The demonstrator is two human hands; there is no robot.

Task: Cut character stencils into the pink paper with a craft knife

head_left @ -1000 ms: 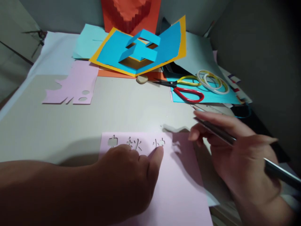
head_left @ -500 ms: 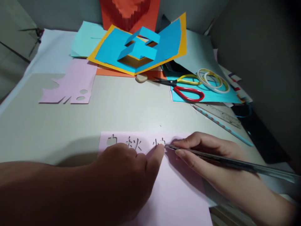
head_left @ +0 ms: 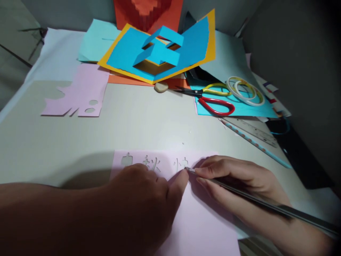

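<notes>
A pink sheet (head_left: 205, 220) with cut-out characters along its top edge lies on the table. My left hand (head_left: 149, 199) rests on it, one finger stretched out and pressing beside the rightmost character, the other fingers curled under. My right hand (head_left: 234, 177) pinches a slim metal craft knife (head_left: 255, 199) between thumb and fingers. The knife's tip touches the paper at the rightmost character, right by my left fingertip. Below my left hand, part of the sheet is hidden.
Scissors (head_left: 197, 92), tape rolls (head_left: 245, 91), a patterned pencil (head_left: 255, 144) and a ruler (head_left: 255, 131) lie at the right. A blue-and-yellow pop-up card (head_left: 117, 53) stands at the back. A cut pink scrap (head_left: 87, 81) lies back left.
The knife tip has moved slightly down beside my left fingertip, and the handle slopes lower at the right. My right fingers have shifted a little. The view has moved slightly.
</notes>
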